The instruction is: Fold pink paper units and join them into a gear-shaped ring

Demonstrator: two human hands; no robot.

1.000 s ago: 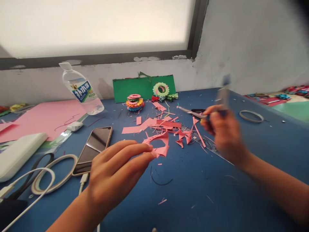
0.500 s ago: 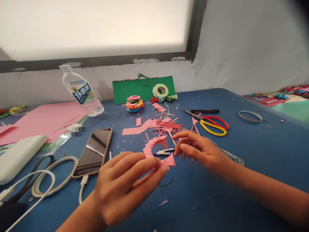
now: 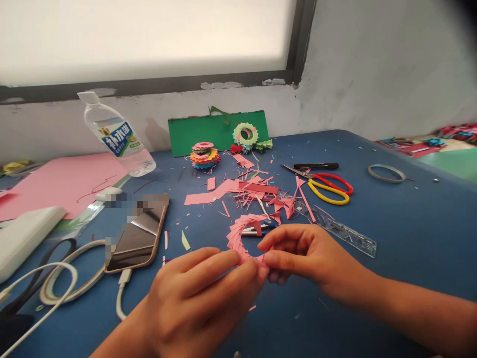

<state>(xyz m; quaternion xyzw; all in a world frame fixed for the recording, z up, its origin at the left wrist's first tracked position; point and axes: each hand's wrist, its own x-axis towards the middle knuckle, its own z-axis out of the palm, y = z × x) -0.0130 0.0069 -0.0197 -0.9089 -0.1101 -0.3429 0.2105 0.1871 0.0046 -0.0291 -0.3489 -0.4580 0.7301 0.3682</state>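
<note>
A curved ring of overlapping folded pink paper pieces (image 3: 238, 233) is held above the table in front of me. My left hand (image 3: 201, 293) pinches its lower edge between thumb and fingers. From the right, my right hand (image 3: 305, 256) grips the ring's near end, thumb and forefinger closed on it, close to the left fingertips. Fingers hide the part where both hands meet. Behind the ring lies a white-and-blue tool (image 3: 266, 226), partly covered, perhaps small scissors. Loose folded pink pieces (image 3: 285, 206) lie just beyond my right hand.
Pink paper scraps (image 3: 212, 196), red-and-yellow-handled scissors (image 3: 328, 189), a black pen (image 3: 316, 165) and a clear ruler (image 3: 350, 236) lie on the blue table. A phone (image 3: 139, 233), cable, power bank (image 3: 30, 243) and water bottle (image 3: 119, 134) are leftward. Finished paper rings (image 3: 204, 155) stand near a green board (image 3: 197, 132).
My right hand has moved left and down from beside the ring and now holds its end. Folded pink pieces and the ruler, hidden before, show behind it. The view shifted slightly.
</note>
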